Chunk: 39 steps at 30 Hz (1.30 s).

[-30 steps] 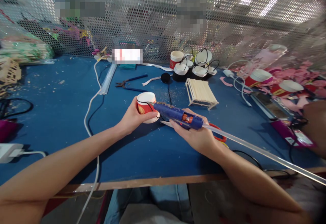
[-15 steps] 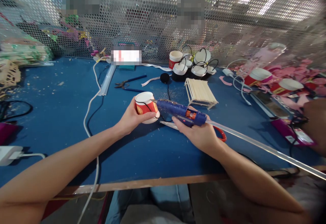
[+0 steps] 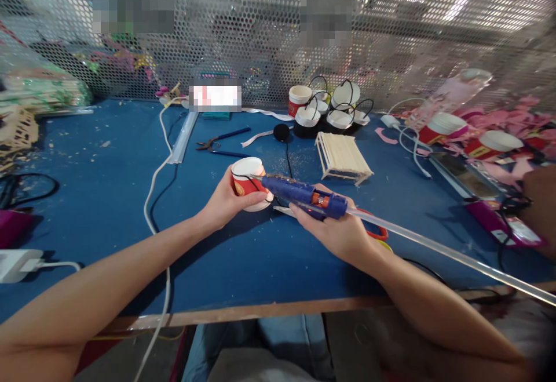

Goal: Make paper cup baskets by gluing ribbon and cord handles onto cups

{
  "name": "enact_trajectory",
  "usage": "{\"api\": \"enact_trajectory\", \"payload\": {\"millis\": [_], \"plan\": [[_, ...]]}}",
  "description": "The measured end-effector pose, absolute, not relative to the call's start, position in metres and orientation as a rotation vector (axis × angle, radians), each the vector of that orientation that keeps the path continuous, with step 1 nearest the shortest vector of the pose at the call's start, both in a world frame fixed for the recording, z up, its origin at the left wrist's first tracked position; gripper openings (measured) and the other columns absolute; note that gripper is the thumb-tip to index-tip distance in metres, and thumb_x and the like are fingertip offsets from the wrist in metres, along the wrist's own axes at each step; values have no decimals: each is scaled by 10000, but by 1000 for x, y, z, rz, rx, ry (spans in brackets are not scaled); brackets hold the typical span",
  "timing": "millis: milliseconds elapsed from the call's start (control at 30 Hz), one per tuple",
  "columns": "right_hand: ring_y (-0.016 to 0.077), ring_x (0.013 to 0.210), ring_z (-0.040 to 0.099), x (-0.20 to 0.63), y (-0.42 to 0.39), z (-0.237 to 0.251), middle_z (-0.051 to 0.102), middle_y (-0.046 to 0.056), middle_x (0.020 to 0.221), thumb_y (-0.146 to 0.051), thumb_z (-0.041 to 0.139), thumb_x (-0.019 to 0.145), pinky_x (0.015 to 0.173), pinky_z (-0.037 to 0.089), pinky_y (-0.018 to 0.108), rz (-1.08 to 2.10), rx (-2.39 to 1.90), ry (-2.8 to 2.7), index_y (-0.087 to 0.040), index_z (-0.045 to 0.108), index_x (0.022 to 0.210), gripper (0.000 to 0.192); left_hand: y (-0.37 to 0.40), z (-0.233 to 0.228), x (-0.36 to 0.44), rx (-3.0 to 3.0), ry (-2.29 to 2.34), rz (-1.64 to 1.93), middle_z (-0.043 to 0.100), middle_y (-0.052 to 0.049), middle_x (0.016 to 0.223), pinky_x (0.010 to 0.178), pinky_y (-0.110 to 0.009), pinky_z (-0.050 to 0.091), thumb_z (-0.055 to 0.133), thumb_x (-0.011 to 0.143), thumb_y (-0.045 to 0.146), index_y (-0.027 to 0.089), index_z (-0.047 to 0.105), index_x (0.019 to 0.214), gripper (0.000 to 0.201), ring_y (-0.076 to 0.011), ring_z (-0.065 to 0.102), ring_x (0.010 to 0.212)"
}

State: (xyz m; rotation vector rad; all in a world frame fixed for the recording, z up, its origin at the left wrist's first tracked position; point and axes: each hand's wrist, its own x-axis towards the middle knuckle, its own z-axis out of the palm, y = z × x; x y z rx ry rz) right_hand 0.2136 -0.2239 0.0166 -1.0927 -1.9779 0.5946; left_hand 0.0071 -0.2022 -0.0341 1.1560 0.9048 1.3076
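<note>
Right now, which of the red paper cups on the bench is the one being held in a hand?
The red paper cup in the left hand, beside the glue gun nozzle. The others stand untouched by the mesh wall and at far right.

Pliers (image 3: 216, 144), stick bench (image 3: 343, 157), finished cups (image 3: 332, 112)

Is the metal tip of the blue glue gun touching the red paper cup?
Touching. In the head view the blue glue gun, held in the right hand, has its nozzle meeting the side of the red paper cup that the left hand holds, with no visible gap.
</note>
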Motion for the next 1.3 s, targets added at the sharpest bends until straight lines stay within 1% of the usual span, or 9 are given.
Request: {"api": "enact_trajectory", "payload": {"millis": [167, 300, 433, 500, 600, 733, 933, 1133, 1300], "plan": [[153, 560, 574, 212, -220, 19, 594, 6, 609, -321, 581, 761, 528, 490, 275, 639, -1127, -1913, -201, 562, 709, 132, -201, -34, 6, 1162, 866, 1304, 590, -82, 1158, 943, -417, 433, 784, 618, 187, 203, 491, 1163, 619, -228, 578, 1027], [184, 623, 621, 216, -216, 21, 632, 21, 641, -297, 592, 747, 596, 534, 317, 648, -1110, -1894, -201, 595, 751, 96, -201, -34, 6, 1148, 875, 1296, 604, -66, 1108, 923, -399, 439, 793, 609, 192, 220, 484, 1182, 652, -218, 580, 1005], [208, 703, 651, 222, -215, 24, 651, 24, 677, -273, 610, 729, 633, 552, 341, 637, -1103, -1923, -218, 615, 783, 77, -202, -33, 6, 1146, 876, 1286, 605, -67, 1103, 918, -398, 440, 796, 606, 200, 214, 497, 1168, 637, -218, 578, 1002], [205, 694, 652, 221, -216, 26, 652, 21, 672, -263, 608, 729, 628, 553, 337, 649, -1105, -1907, -220, 609, 780, 67, -203, -33, 5, 1147, 876, 1277, 603, -75, 1114, 927, -411, 435, 795, 608, 202, 208, 498, 1170, 636, -224, 578, 1009], [189, 627, 631, 216, -219, 25, 631, 11, 621, -269, 602, 734, 587, 541, 319, 640, -1114, -1878, -218, 595, 732, 52, -204, -31, 6, 1144, 872, 1263, 596, -93, 1142, 950, -435, 423, 791, 615, 207, 196, 496, 1192, 649, -241, 573, 1038], [170, 555, 597, 212, -221, 22, 592, 2, 568, -301, 575, 754, 528, 509, 295, 608, -1110, -1889, -213, 601, 699, 106, -204, -29, 6, 1118, 841, 1251, 585, -109, 1173, 970, -448, 413, 788, 618, 207, 182, 500, 1205, 655, -257, 564, 1072], [195, 663, 634, 217, -217, 27, 622, 7, 594, -287, 604, 726, 581, 526, 301, 626, -1097, -1887, -224, 606, 740, 64, -205, -29, 6, 1106, 873, 1238, 587, -102, 1180, 951, -457, 418, 800, 600, 220, 210, 492, 1223, 695, -275, 564, 1079], [182, 626, 615, 214, -220, 21, 613, 12, 622, -324, 583, 747, 582, 519, 310, 660, -1119, -1848, -205, 585, 713, 124, -205, -26, 8, 1067, 828, 1239, 603, -105, 1138, 956, -447, 415, 800, 596, 215, 175, 502, 1194, 669, -265, 574, 1058], [192, 689, 632, 215, -219, 24, 615, 10, 618, -292, 602, 735, 567, 523, 287, 646, -1144, -1856, -223, 600, 726, 69, -206, -25, 8, 1066, 861, 1233, 608, -96, 1132, 932, -439, 427, 801, 594, 221, 195, 497, 1203, 682, -262, 579, 1042]]}}
